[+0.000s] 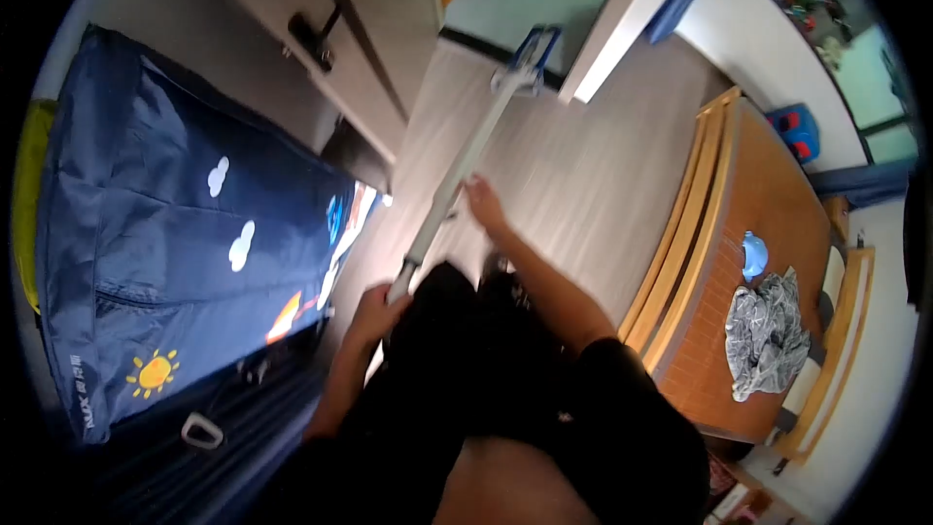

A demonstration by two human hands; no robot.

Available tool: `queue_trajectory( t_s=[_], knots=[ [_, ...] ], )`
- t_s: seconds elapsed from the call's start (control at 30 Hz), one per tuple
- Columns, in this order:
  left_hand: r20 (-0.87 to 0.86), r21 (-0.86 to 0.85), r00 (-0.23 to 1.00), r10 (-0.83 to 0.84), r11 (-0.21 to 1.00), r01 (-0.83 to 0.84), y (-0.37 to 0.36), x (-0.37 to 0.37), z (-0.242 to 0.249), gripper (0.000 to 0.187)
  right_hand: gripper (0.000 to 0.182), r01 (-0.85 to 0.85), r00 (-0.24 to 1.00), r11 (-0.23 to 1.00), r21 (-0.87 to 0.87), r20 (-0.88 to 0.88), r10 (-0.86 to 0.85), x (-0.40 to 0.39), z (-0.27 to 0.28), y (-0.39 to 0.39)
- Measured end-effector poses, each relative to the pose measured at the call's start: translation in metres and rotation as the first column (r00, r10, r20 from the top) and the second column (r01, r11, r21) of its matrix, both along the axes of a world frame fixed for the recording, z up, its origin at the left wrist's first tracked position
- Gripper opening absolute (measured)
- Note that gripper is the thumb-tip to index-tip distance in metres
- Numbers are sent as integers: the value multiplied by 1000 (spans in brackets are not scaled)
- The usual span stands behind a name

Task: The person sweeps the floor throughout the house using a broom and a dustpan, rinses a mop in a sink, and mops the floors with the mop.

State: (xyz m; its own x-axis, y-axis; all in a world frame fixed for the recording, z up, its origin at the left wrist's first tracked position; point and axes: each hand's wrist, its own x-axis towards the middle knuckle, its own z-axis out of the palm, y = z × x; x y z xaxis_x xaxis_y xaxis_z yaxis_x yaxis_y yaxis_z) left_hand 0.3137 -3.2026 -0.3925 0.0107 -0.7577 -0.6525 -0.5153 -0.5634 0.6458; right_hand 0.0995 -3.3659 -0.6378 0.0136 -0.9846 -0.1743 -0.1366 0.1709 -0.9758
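Note:
A long pale grey-green mop handle (476, 141) runs from my lap up to a blue-and-white mop head (530, 51) on the floor at the doorway. My left hand (371, 316) is closed around the lower end of the handle, close to my legs. Farther up, my right hand (484, 204) is at the handle's right side, its fingers curled against it. Part of that grip is hard to make out. Just below the right hand, a small dark piece (450, 216) sticks out from the handle.
A dark blue fabric wardrobe (194, 224) stands left, near an open door with a dark handle (313, 39). A wooden bed frame (695, 233) is on the right, bearing a grey patterned cloth (768, 335) and a light blue object (753, 255). A white door frame (622, 29) borders the doorway.

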Motion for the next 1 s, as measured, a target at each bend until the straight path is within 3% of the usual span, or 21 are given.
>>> queue_trajectory(
  t_s=[0.03,0.07,0.13,0.23,0.33,0.43,0.53,0.57,0.6,0.67,0.7,0.73,0.77,0.8,0.83,0.87,0.93,1.0],
  knots=[
    [-4,-69,1000,-14,998,14,-21,-6,-6,29,58,-89,983,937,338,179,28,-22,44,-21],
    [-53,3,998,41,999,-41,-47,-18,2,29,60,-179,870,786,592,468,-154,-31,78,-34],
    [-113,-34,992,63,997,-67,-95,-31,-12,29,60,-224,795,577,785,490,-358,-38,82,-80],
    [-88,18,992,85,996,-84,-187,-60,-7,31,65,-429,514,676,599,777,-363,-45,56,-160],
    [-21,-80,999,26,996,-27,-274,-65,-51,32,57,-382,392,725,573,811,-434,-47,88,-264],
    [-25,-94,1000,-9,996,7,-367,-78,-65,33,53,-174,601,668,724,615,-510,-55,105,-358],
    [-81,-84,997,-11,996,4,-461,-95,-59,33,53,-197,720,804,561,640,-269,-77,88,-441],
    [-104,-56,995,2,998,-8,-495,-98,-53,34,60,-61,867,814,577,435,-243,-76,103,-467],
    [-126,-25,992,16,999,-19,-522,-101,-50,34,63,-41,928,811,584,323,-186,-82,100,-487],
    [-143,-63,990,-5,998,-4,-579,-109,-55,34,70,1,995,807,591,79,-59,-98,76,-526],
    [-152,-94,988,-6,996,-8,-605,-116,-61,35,77,90,996,840,535,-51,-74,-98,31,-537],
    [-163,-129,987,-7,992,-15,-632,-124,-69,35,78,22,999,855,518,-35,-4,-102,48,-556],
    [-138,-55,990,-33,998,25,-660,-129,-78,35,80,-46,998,867,497,-19,64,-105,68,-576],
    [-100,-53,994,-48,998,43,-686,-139,-80,37,78,-60,996,832,552,92,11,-106,106,-596],
    [-29,-180,994,-108,979,101,-722,-148,-96,37,71,-46,919,814,580,345,-193,-105,106,-631],
    [51,-285,988,-143,946,152,-746,-156,-106,37,64,-72,736,791,608,568,-369,-101,106,-660],
    [90,-261,988,-126,954,146,-799,-173,-96,38,48,-80,866,784,616,433,-252,-108,108,-716],
    [173,-262,975,-137,948,180,-855,-186,-85,38,42,-190,745,722,665,577,-335,-123,91,-774]
  ],
)
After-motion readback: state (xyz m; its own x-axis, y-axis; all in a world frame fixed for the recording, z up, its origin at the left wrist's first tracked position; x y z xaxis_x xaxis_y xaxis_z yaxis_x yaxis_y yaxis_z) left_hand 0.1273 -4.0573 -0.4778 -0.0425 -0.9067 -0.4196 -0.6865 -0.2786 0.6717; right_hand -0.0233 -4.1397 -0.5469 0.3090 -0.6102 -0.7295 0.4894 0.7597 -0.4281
